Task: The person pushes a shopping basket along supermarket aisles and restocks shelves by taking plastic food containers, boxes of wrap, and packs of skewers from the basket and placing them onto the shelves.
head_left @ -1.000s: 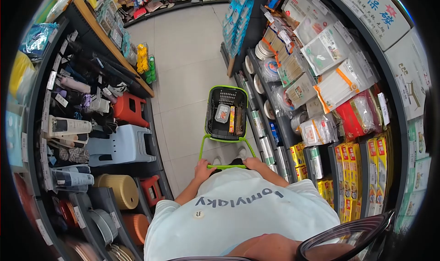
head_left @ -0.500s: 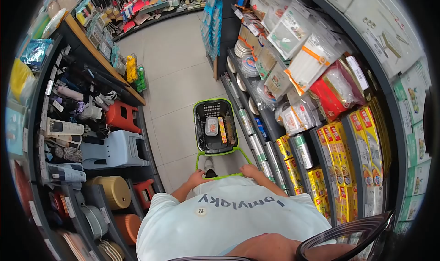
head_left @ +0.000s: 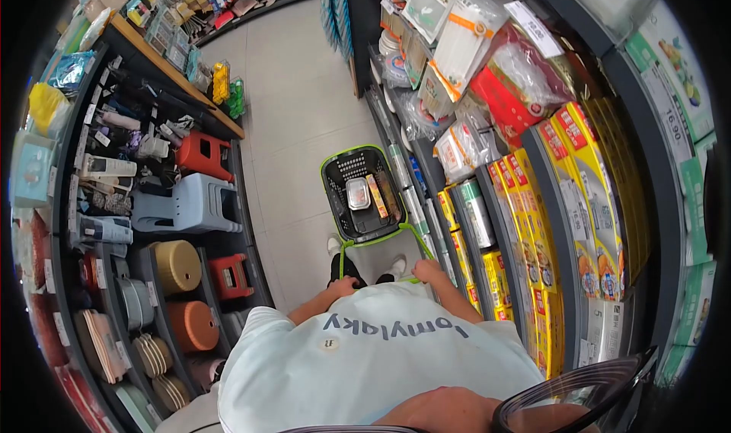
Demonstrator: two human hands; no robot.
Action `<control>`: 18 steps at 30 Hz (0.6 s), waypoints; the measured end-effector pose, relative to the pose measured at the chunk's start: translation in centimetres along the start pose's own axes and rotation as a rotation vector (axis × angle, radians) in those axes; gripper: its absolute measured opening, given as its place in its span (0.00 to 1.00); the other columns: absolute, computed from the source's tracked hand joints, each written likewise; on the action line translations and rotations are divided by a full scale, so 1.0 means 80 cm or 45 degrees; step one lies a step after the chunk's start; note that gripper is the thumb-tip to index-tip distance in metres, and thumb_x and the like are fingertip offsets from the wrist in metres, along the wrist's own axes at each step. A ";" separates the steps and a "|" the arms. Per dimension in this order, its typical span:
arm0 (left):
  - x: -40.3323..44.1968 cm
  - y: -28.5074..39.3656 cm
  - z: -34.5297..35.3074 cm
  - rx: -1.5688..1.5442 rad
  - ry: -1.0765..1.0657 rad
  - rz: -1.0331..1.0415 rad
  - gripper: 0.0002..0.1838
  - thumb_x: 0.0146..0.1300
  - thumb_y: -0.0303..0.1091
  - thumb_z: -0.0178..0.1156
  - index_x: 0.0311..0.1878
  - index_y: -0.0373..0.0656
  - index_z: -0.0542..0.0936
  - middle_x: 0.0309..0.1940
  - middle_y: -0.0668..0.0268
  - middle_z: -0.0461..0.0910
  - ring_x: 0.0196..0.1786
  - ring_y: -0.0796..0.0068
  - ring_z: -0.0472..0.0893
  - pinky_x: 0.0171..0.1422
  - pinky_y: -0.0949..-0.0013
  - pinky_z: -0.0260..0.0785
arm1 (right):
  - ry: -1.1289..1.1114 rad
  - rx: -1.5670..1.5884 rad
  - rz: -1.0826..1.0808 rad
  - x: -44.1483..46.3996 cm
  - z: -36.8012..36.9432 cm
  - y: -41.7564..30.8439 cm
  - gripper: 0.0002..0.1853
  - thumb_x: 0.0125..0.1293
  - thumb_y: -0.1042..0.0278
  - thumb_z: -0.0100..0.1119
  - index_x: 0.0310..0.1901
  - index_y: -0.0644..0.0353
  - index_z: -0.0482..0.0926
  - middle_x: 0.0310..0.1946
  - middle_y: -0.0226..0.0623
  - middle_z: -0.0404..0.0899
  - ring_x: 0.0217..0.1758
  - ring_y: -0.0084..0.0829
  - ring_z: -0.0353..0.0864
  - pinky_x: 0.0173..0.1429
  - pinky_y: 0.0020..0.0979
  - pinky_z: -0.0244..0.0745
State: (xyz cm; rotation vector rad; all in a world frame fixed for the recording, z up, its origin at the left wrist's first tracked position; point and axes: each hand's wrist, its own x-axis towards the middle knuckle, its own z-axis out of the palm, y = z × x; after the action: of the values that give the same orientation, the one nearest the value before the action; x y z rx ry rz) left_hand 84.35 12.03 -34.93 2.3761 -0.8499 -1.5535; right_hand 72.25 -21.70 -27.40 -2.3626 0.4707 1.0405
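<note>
In front of me a black shopping basket (head_left: 333,193) with a green rim stands on the floor, its long green handle (head_left: 343,258) reaching back to my body. My left hand (head_left: 345,284) is closed around the handle's left end. At the right end, my right hand (head_left: 428,272) grips the same handle; my shirt hides part of the crossbar. Inside the basket lie a clear plastic container (head_left: 357,194) with something reddish in it and a narrow yellow and red box (head_left: 378,196).
Shelves on the right hold yellow boxes (head_left: 586,182), wrapped rolls (head_left: 477,212) and bagged goods (head_left: 518,83). On the left are a grey-blue stool (head_left: 194,205), a red stool (head_left: 204,157) and round stools (head_left: 179,267). A tiled aisle (head_left: 285,90) runs ahead between them.
The basket has swung slightly right and tilted relative to my view, nearer the right shelf. My hands have shifted right, and both shoes now show beside the handle. The right shelf looks closer.
</note>
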 end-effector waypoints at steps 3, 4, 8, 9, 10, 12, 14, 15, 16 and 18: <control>-0.025 0.033 -0.007 0.037 -0.021 -0.044 0.34 0.52 0.65 0.61 0.61 0.62 0.78 0.63 0.60 0.74 0.63 0.46 0.75 0.66 0.45 0.68 | -0.054 -0.039 0.008 -0.008 0.017 0.015 0.19 0.65 0.55 0.49 0.31 0.58 0.87 0.24 0.42 0.86 0.30 0.40 0.88 0.41 0.41 0.81; -0.029 0.037 -0.006 0.062 -0.018 -0.041 0.34 0.52 0.65 0.61 0.61 0.61 0.78 0.62 0.60 0.74 0.63 0.46 0.76 0.66 0.44 0.68 | -0.078 -0.066 -0.003 -0.016 0.017 0.013 0.20 0.65 0.54 0.49 0.32 0.59 0.87 0.25 0.42 0.86 0.30 0.39 0.88 0.41 0.41 0.81; -0.021 0.022 0.011 0.047 0.023 0.023 0.36 0.50 0.65 0.63 0.61 0.58 0.78 0.63 0.59 0.74 0.63 0.48 0.76 0.67 0.46 0.68 | -0.157 0.075 0.150 -0.040 0.038 0.001 0.21 0.66 0.51 0.51 0.38 0.61 0.87 0.34 0.47 0.87 0.39 0.43 0.88 0.48 0.43 0.81; -0.021 0.021 0.017 0.054 0.097 0.048 0.36 0.48 0.65 0.64 0.59 0.56 0.80 0.59 0.58 0.78 0.61 0.48 0.77 0.65 0.49 0.70 | -0.113 0.063 0.131 -0.038 0.053 0.002 0.22 0.66 0.50 0.50 0.41 0.61 0.86 0.39 0.49 0.86 0.44 0.46 0.86 0.52 0.44 0.79; -0.018 0.017 0.020 0.056 0.097 0.060 0.36 0.48 0.65 0.64 0.59 0.56 0.80 0.59 0.58 0.78 0.61 0.48 0.77 0.65 0.49 0.70 | -0.068 0.048 0.111 -0.037 0.067 0.005 0.23 0.67 0.49 0.50 0.44 0.62 0.86 0.45 0.52 0.85 0.50 0.49 0.85 0.56 0.45 0.78; -0.012 0.005 0.023 -0.001 0.025 0.102 0.35 0.48 0.66 0.64 0.55 0.54 0.82 0.54 0.55 0.82 0.57 0.47 0.80 0.63 0.52 0.72 | 0.015 0.035 0.085 -0.041 0.088 0.005 0.25 0.68 0.48 0.49 0.44 0.64 0.85 0.46 0.52 0.85 0.50 0.51 0.84 0.56 0.46 0.77; -0.011 -0.009 0.026 0.035 0.081 0.151 0.33 0.49 0.66 0.63 0.52 0.53 0.84 0.51 0.54 0.83 0.54 0.47 0.81 0.61 0.53 0.74 | 0.100 0.014 0.055 -0.045 0.095 -0.001 0.27 0.69 0.46 0.49 0.45 0.65 0.85 0.46 0.53 0.84 0.51 0.52 0.84 0.56 0.48 0.77; -0.018 -0.011 0.024 0.025 0.048 0.116 0.33 0.50 0.66 0.63 0.52 0.52 0.84 0.52 0.54 0.83 0.54 0.47 0.82 0.61 0.53 0.74 | 0.075 0.021 0.069 -0.052 0.095 -0.010 0.26 0.69 0.48 0.47 0.46 0.64 0.84 0.49 0.53 0.83 0.54 0.52 0.82 0.58 0.47 0.76; -0.026 -0.013 0.024 0.013 0.011 0.080 0.33 0.50 0.66 0.63 0.52 0.52 0.84 0.53 0.54 0.83 0.54 0.48 0.82 0.60 0.52 0.74 | 0.046 0.028 0.084 -0.062 0.096 -0.020 0.25 0.69 0.49 0.46 0.48 0.62 0.84 0.52 0.53 0.82 0.56 0.52 0.81 0.61 0.47 0.75; -0.042 -0.020 0.026 0.002 0.005 0.067 0.34 0.51 0.66 0.63 0.52 0.50 0.84 0.53 0.52 0.82 0.55 0.48 0.81 0.60 0.54 0.74 | 0.035 0.035 0.069 -0.068 0.105 -0.034 0.26 0.70 0.49 0.46 0.48 0.64 0.84 0.52 0.54 0.81 0.57 0.54 0.80 0.61 0.48 0.74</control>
State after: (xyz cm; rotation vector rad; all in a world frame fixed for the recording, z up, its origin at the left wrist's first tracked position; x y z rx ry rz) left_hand 82.09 15.51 -33.91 2.3372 -0.9057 -1.5287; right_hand 65.22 -14.07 -27.30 -2.3549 0.5583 1.0201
